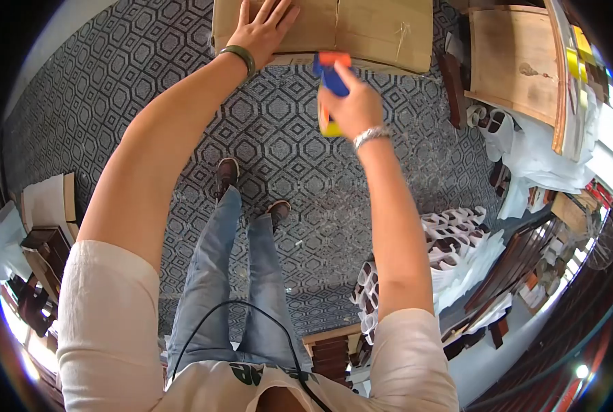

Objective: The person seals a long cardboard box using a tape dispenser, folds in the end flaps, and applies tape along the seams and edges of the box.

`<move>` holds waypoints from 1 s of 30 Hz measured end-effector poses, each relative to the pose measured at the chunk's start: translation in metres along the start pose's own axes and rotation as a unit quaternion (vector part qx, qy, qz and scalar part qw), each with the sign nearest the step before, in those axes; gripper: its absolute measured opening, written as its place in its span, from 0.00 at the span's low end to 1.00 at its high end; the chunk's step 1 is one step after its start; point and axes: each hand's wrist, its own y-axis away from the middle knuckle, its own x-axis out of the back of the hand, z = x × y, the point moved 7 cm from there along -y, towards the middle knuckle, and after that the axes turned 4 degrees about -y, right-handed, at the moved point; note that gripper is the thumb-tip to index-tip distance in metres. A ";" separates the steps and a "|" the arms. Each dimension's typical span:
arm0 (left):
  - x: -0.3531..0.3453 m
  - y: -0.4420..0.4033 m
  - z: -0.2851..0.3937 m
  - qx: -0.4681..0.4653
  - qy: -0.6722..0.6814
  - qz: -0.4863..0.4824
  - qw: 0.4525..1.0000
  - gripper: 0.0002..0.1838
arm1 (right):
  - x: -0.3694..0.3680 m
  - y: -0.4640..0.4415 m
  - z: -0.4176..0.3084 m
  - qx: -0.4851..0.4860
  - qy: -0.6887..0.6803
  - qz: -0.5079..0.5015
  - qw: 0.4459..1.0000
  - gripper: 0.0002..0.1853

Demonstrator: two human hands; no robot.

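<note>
At upper centre I am noting left hand (256,36) splayed on box (375,31), right hand (360,108) clamping blurred tool (334,82); apparently positioning, next move calling for alignment.

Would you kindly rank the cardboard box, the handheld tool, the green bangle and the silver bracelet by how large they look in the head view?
1. Cardboard box, though cut off by the picture's edge
2. Handheld tool, partly hidden by the right hand
3. Green bangle and silver bracelet: too alike to rank
</note>
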 end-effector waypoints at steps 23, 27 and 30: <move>-0.027 0.011 0.002 0.042 -0.052 -0.191 0.979 0.54 | -0.227 0.090 0.149 -0.190 -0.107 -0.118 0.969 0.32; -0.027 0.007 0.003 0.046 -0.058 -0.200 0.977 0.56 | -0.224 0.144 0.137 -0.211 -0.178 -0.058 0.959 0.32; -0.034 0.005 0.007 0.026 -0.070 -0.193 0.978 0.57 | -0.209 0.142 0.106 -0.165 -0.227 -0.033 0.959 0.32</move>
